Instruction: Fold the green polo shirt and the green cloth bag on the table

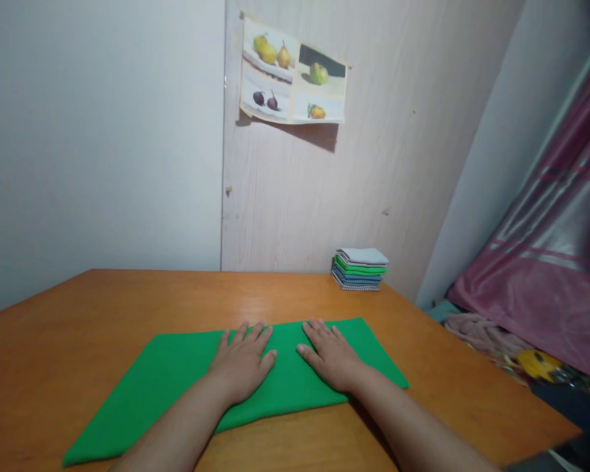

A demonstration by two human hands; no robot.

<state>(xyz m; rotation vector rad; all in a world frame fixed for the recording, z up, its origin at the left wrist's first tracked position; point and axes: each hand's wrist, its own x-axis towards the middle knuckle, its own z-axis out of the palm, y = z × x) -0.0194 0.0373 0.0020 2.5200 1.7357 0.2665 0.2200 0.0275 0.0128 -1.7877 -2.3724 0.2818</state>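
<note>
A bright green cloth (pixel 157 380), folded into a long strip, lies across the near part of the orange wooden table (pixel 103 308). My left hand (pixel 243 364) rests flat on the cloth near its middle, fingers stretched out. My right hand (pixel 330 354) lies flat beside it, a little to the right, fingers also spread. Both palms press down on the fabric. Neither hand holds anything.
A stack of folded cloths (pixel 360 269) in grey, green and blue sits at the table's far right corner by the wall. A fruit poster (pixel 292 75) hangs above. To the right, beyond the table edge, are a pink curtain (pixel 555 262) and heaped fabrics (pixel 491 341).
</note>
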